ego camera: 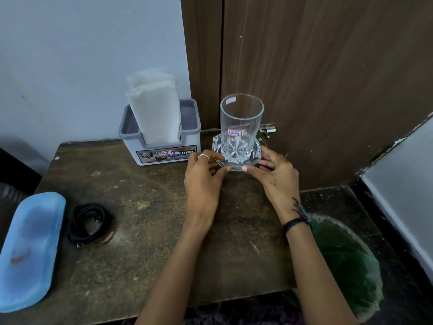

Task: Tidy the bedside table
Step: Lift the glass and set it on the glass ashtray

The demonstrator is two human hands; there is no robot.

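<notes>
A tall clear cut-glass tumbler (pixel 241 123) with a small red-edged label stands upright on a clear glass coaster (pixel 255 148) at the back of the dark worn bedside table (pixel 145 219). My left hand (pixel 203 179) pinches the coaster's left rim with thumb and curled fingers. My right hand (pixel 274 174) pinches its right rim the same way. Both thumbs meet at the coaster's front edge. The coaster seems to rest on the table.
A grey holder with white tissues (pixel 154 109) stands left of the glass against the wall. A coiled black cable (pixel 90 222) and a blue case (pixel 28 249) lie at the table's left. A bin with a green liner (pixel 351 261) sits right of the table.
</notes>
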